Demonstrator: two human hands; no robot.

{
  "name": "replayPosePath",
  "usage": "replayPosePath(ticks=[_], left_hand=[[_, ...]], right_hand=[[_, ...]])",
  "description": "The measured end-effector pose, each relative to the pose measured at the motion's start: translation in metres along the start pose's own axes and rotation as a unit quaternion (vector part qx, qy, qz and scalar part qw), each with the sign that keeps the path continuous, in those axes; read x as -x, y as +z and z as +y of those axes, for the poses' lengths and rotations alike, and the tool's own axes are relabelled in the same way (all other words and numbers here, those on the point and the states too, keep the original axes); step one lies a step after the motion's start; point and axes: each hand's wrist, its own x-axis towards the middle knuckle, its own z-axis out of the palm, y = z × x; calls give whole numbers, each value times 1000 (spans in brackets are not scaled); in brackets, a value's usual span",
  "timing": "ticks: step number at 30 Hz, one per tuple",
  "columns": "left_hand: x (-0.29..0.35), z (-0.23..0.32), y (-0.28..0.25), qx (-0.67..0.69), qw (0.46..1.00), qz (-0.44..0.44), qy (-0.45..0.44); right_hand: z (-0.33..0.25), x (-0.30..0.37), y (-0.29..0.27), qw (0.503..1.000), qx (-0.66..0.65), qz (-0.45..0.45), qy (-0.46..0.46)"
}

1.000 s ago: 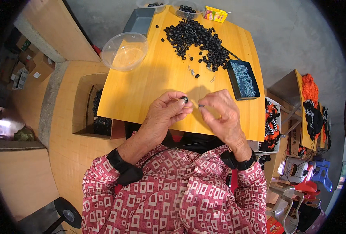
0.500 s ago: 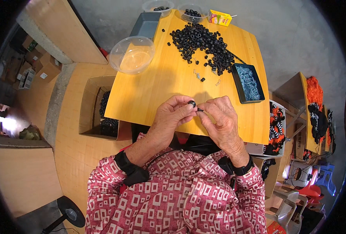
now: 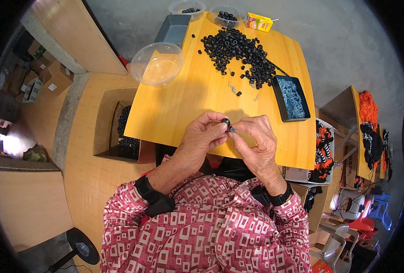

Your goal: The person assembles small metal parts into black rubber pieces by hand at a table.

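Over the near edge of the table (image 3: 179,109), the left hand (image 3: 206,132) grasped a black round part (image 3: 225,122) between its thumb and fingers. Close by it, over the same edge, the right hand (image 3: 254,141) pinched a small dark bluish piece (image 3: 231,129) between thumb and forefinger. The two pieces were so near each other that I could not tell whether they touched. A black strap circled each wrist.

Toward the far side of the table spread a heap of black plastic rings (image 3: 238,50), a few of them loose around its border. On the near side of that heap, around the table's middle, lay some small springs (image 3: 232,88). Along the table's right edge sat a black tray (image 3: 278,98) filled with tiny pale-blue pieces (image 3: 291,96). At the table's left edge stood a clear plastic bowl (image 3: 159,63), with a grey tray (image 3: 172,31) at the far left corner. Two smaller clear bowls with black parts in them stood at the table's far end, beside a yellow drink carton (image 3: 259,22) with a straw.

On the floor left of the table, a cardboard box (image 3: 105,120) contained black parts; right of the table, a white box (image 3: 298,174) contained fuzzy orange, black and striped items.
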Motion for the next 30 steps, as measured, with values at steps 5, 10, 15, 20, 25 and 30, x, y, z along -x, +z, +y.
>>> replayPosePath(ticks=[5,10,15,20,25,30], left_hand=[[-1,-2,-2,4,1000,-6,-17],[0,-1,-3,18,1000,-8,-14],[1,0,-1,-2,1000,2,-2],[-1,-1,-4,8,1000,1,-15],[-1,0,-4,-1,1000,2,-6],[-3,-4,-4,0,1000,2,10]], right_hand=[[6,4,2,999,-37,-4,9],[0,2,1,1000,-16,4,7],[-1,2,-3,997,62,-19,-41],[7,6,0,997,-63,-17,33],[0,4,-3,998,-42,-24,28],[0,4,-3,999,-27,-14,32]])
